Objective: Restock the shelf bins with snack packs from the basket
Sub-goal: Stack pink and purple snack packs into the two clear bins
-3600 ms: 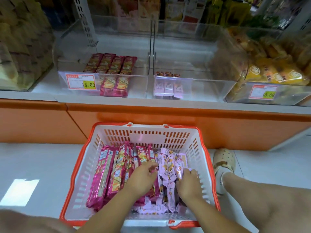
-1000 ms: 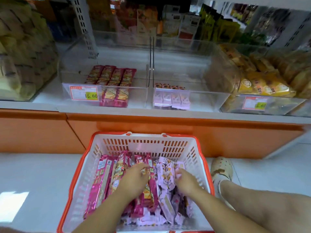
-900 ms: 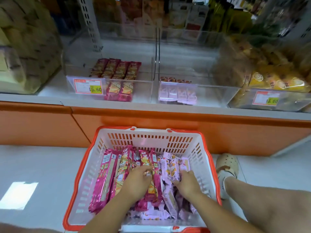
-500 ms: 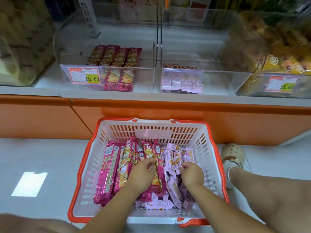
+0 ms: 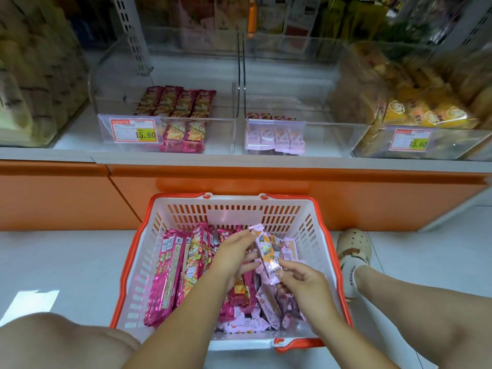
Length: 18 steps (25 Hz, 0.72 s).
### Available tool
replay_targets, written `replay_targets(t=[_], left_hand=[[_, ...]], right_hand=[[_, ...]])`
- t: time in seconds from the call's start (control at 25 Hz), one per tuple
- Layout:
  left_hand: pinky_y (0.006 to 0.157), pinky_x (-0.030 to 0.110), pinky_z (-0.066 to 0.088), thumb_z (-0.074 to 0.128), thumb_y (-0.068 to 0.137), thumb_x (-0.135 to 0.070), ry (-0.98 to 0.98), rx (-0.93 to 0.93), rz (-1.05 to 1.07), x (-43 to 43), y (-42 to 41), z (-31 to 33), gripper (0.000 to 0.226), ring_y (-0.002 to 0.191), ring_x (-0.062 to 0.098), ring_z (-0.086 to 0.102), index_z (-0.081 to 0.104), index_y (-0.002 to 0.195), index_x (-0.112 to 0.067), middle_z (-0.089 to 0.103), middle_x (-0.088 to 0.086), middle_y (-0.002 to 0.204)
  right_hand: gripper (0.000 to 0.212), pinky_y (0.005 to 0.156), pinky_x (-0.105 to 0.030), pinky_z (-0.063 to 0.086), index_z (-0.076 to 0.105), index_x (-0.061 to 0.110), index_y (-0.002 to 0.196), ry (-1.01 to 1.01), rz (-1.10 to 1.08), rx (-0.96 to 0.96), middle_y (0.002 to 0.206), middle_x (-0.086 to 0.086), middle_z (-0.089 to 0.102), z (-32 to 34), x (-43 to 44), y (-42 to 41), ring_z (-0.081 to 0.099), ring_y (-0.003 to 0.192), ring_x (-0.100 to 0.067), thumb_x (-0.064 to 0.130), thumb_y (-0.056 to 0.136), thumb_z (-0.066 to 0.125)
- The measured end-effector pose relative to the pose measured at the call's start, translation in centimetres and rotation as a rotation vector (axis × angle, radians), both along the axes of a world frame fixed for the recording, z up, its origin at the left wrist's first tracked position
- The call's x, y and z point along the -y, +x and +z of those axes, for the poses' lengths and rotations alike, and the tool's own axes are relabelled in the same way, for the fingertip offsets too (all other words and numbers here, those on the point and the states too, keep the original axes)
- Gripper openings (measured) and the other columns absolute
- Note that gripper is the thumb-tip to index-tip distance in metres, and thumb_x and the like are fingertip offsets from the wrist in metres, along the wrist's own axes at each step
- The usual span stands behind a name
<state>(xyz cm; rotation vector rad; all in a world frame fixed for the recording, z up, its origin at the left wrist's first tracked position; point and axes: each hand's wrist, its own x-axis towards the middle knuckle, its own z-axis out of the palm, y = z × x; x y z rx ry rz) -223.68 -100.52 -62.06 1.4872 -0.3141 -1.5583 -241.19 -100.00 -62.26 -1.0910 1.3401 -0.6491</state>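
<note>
— Where is the basket (image 5: 234,215)?
— On the floor (image 5: 66,262), just in front of the shelf (image 5: 80,153). Long magenta packs (image 5: 170,275) lie lengthwise along its left side, and small pale pink packs (image 5: 269,302) are heaped toward its right side and near edge.
— And the grips?
— Both are over the middle of the basket, grasping one lifted pink pack (image 5: 267,253). The right grip (image 5: 300,280) pinches its lower end between thumb and fingers. The left grip (image 5: 234,258) has its thumb at the upper end and its fingers curled in behind. The pack is tilted, with its top toward the basket's far wall, clear of the heap.
— What about the bins?
— Two clear ones stand side by side at the shelf's front edge. The left bin (image 5: 221,134) holds a row of four magenta bars (image 5: 183,102) and carries a price tag (image 5: 133,130) on its front. The middle bin (image 5: 327,137) has a short row of pink sachets (image 5: 274,135) against its front wall, at its left corner.
</note>
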Motion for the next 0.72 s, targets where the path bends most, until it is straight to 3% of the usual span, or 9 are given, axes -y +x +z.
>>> replay_targets(t=[0.16, 0.32, 0.48, 0.56, 0.64, 0.72], left_hand=[[0.079, 0.039, 0.059, 0.070, 0.086, -0.029, -0.016, 0.014, 0.020, -0.4, 0.6, 0.4, 0.047, 0.097, 0.025, 0.066, 0.057, 0.129, -0.015, 0.065, 0.014, 0.119], [0.074, 0.033, 0.060, 0.065, 0.090, -0.021, -0.089, 0.050, 0.032, -0.7, 0.8, 2.4, 0.028, 0.079, 0.016, 0.067, 0.062, 0.117, -0.016, 0.070, 0.005, 0.104], [0.074, 0.031, 0.060, 0.065, 0.090, -0.022, -0.163, 0.171, -0.003, -0.5, 0.7, 5.4, 0.036, 0.095, 0.021, 0.066, 0.056, 0.124, -0.017, 0.064, 0.005, 0.112], [0.074, 0.031, 0.060, 0.066, 0.089, -0.023, -0.240, 0.241, -0.061, 0.3, 0.4, 8.0, 0.032, 0.095, 0.020, 0.068, 0.059, 0.120, -0.019, 0.067, 0.003, 0.107], [0.077, 0.035, 0.060, 0.067, 0.088, -0.025, -0.346, 0.294, -0.117, 1.6, 0.3, 11.4, 0.029, 0.090, 0.020, 0.071, 0.061, 0.116, -0.024, 0.072, 0.001, 0.100], [0.071, 0.027, 0.059, 0.066, 0.088, -0.022, -0.477, 0.349, -0.112, 3.3, 0.6, 15.4, 0.027, 0.089, 0.016, 0.071, 0.061, 0.114, -0.029, 0.074, -0.001, 0.099]], right_hand=[[0.028, 0.064, -0.022, 0.054, 0.069, 0.011, 0.112, -0.023, 0.057, -0.007, 0.081, -0.014, 0.070, 0.8, -0.2, -0.1, 0.065, 0.060, -0.012, 0.002, 0.086, 0.066], [0.026, 0.066, -0.018, 0.054, 0.071, 0.018, 0.109, -0.031, 0.088, 0.003, 0.094, -0.012, 0.072, 1.9, -0.1, 0.2, 0.068, 0.077, -0.013, 0.005, 0.087, 0.066], [0.013, 0.078, -0.024, 0.055, 0.073, 0.023, 0.097, -0.084, 0.099, 0.024, 0.098, 0.003, 0.072, 4.2, 1.1, 0.8, 0.067, 0.093, -0.013, 0.016, 0.090, 0.063], [0.012, 0.081, -0.027, 0.055, 0.071, 0.023, 0.096, -0.187, 0.094, 0.026, 0.095, 0.001, 0.071, 6.5, 2.7, 1.1, 0.067, 0.092, -0.015, 0.016, 0.087, 0.068], [0.020, 0.074, -0.021, 0.053, 0.069, 0.025, 0.097, -0.305, 0.114, 0.024, 0.092, -0.001, 0.070, 9.8, 4.9, 1.5, 0.066, 0.084, -0.011, 0.011, 0.083, 0.072], [0.026, 0.068, -0.017, 0.051, 0.067, 0.023, 0.103, -0.374, 0.160, 0.074, 0.085, -0.001, 0.068, 14.1, 7.4, 2.0, 0.065, 0.076, -0.007, 0.007, 0.083, 0.070]])
